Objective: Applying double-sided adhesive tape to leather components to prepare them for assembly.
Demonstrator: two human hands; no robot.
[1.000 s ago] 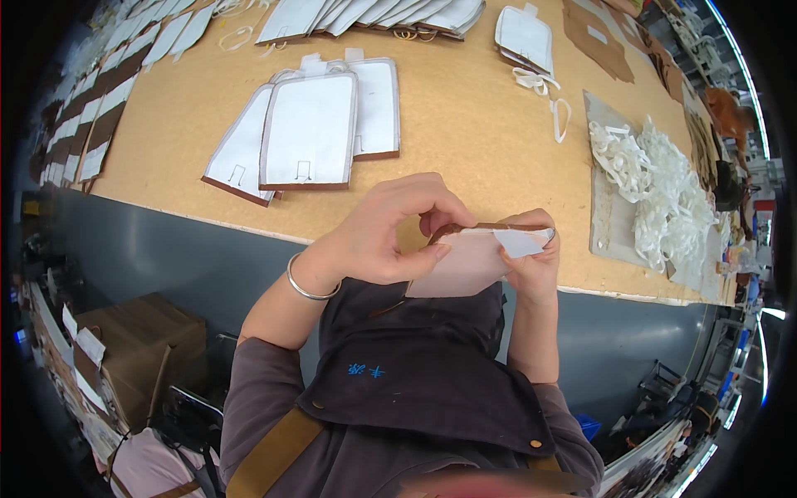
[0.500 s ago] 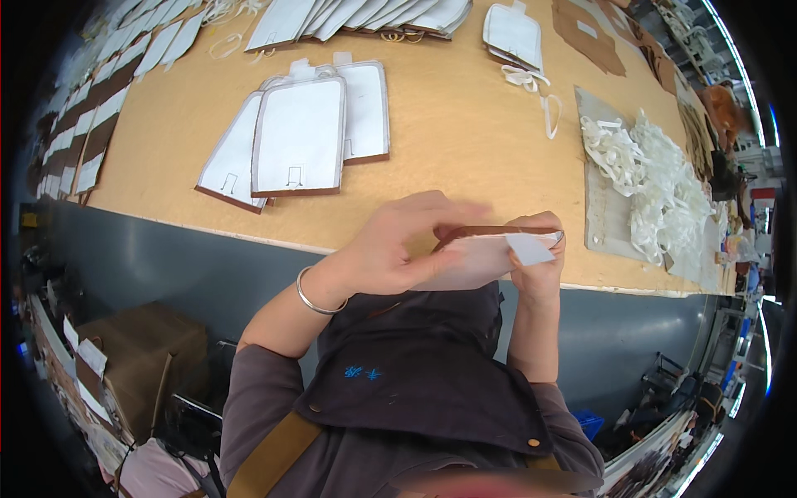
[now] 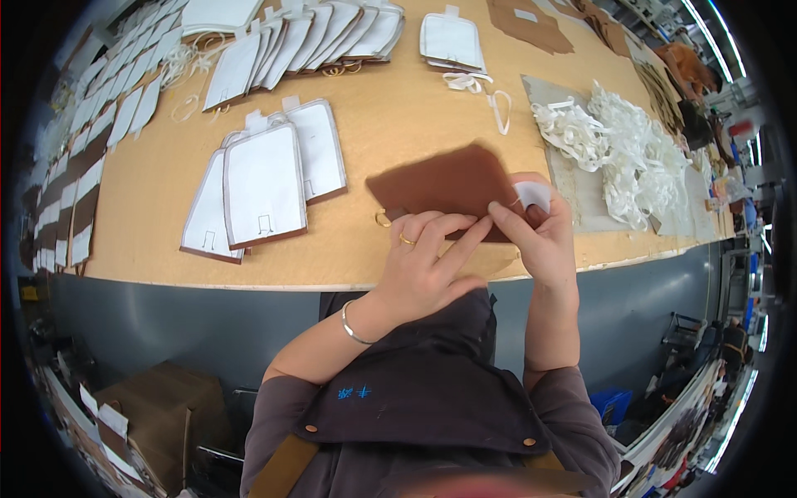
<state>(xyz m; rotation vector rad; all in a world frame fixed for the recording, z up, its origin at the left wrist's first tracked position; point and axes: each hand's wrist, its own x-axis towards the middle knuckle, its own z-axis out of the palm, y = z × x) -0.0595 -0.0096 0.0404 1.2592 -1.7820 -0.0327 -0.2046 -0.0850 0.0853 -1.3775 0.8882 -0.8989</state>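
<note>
Table [image 3: 374, 104]: tan and wide, reaching beyond the panel [image 3: 444, 184] and out to both sides of it.
Panel: brown, roughly oblong, held aslant over the table's near part, brown face toward the camera; whether its lower edge touches the table, I cannot tell.
Right hand [image 3: 544, 239]: at the panel's right end, thumb pressed on the brown face, other fingers curled behind, pinching that end; their tips are hidden.
Tab [image 3: 534, 196]: white, jutting from the panel's right end, by the right hand.
Left hand [image 3: 427, 264]: at the panel's lower edge, fingers stretched and slightly spread, tips against it near the right thumb; its own thumb stands apart.
Ring [image 3: 407, 238]: on a left finger, just below the panel.
White pieces [image 3: 263, 184]: three, overlapping, brown along the bottom, left of the panel.
Fan [image 3: 320, 37]: more such pieces, overlapped, beyond the panel to the left.
Stack [image 3: 449, 40]: small, white-topped, straight beyond the panel.
Ribbons [image 3: 643, 170]: white, tangled, on a grey board [image 3: 538, 93], right of the panel.
Apron [image 3: 415, 407]: dark, below the panel.
</note>
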